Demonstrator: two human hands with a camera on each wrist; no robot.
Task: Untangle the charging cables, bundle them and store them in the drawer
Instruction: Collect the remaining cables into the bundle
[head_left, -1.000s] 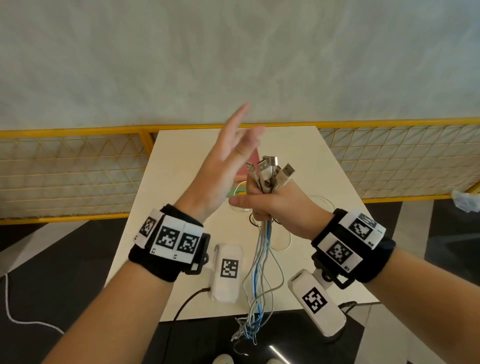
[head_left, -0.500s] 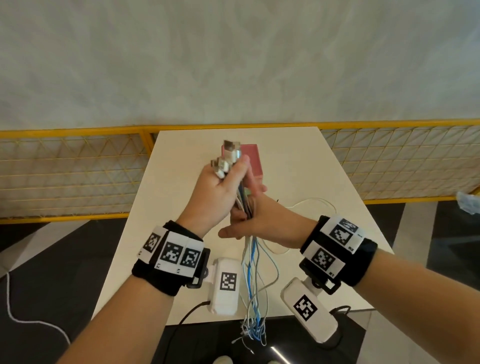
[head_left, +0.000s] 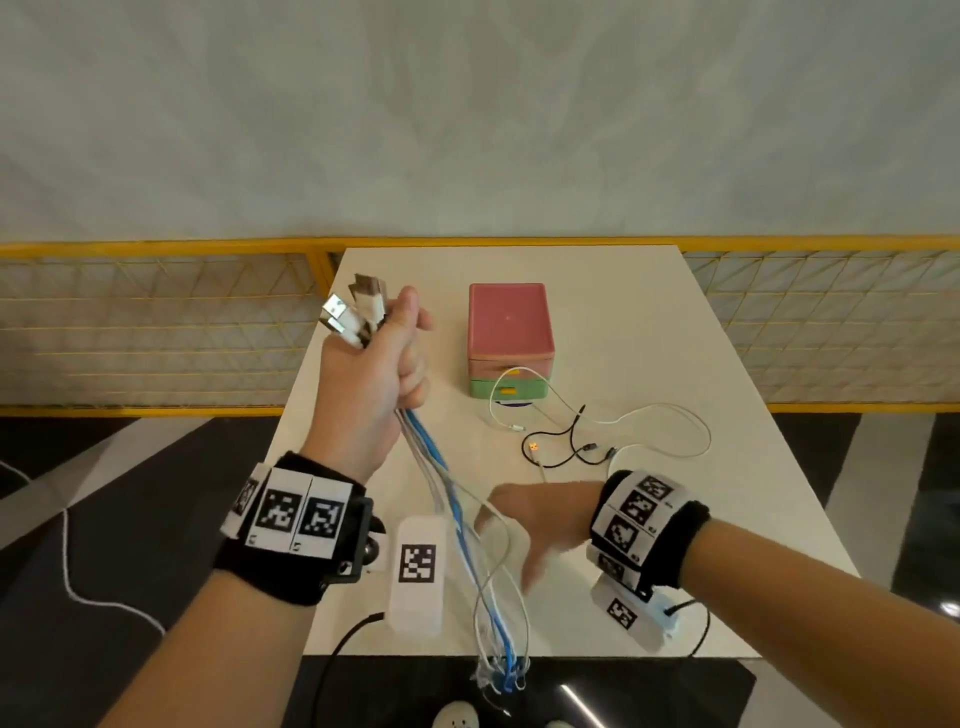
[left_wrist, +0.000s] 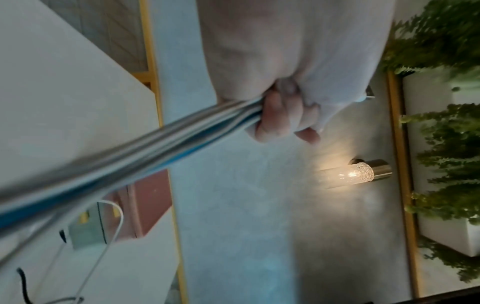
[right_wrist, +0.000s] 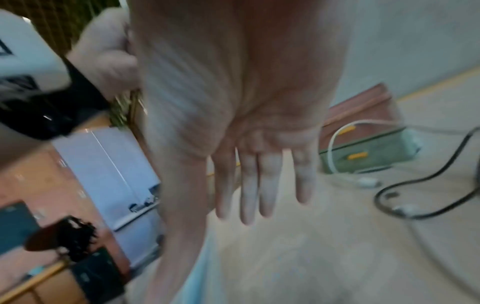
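Observation:
My left hand (head_left: 387, 358) grips a bundle of white and blue cables (head_left: 457, 519) near their USB plugs (head_left: 353, 312), which stick out above the fist. The cables (left_wrist: 130, 144) hang down past the table's front edge. My right hand (head_left: 530, 525) is open, fingers straight, blurred, low beside the hanging strands; I cannot tell whether it touches them. A small drawer box (head_left: 509, 343) with a pink top and a green drawer stands mid-table, drawers closed. A white cable (head_left: 649, 421) and a black cable (head_left: 566, 447) lie tangled in front of the box.
The white table (head_left: 701, 364) is narrow, with a yellow mesh railing (head_left: 156, 322) behind and on both sides. Dark floor lies below the front edge. A white cord (head_left: 67, 571) trails on the floor at the left.
The bundle passed from my right hand to my left, which carried it left. My right hand let go, opened and dropped lower along the hanging cables. The drawer box is now uncovered.

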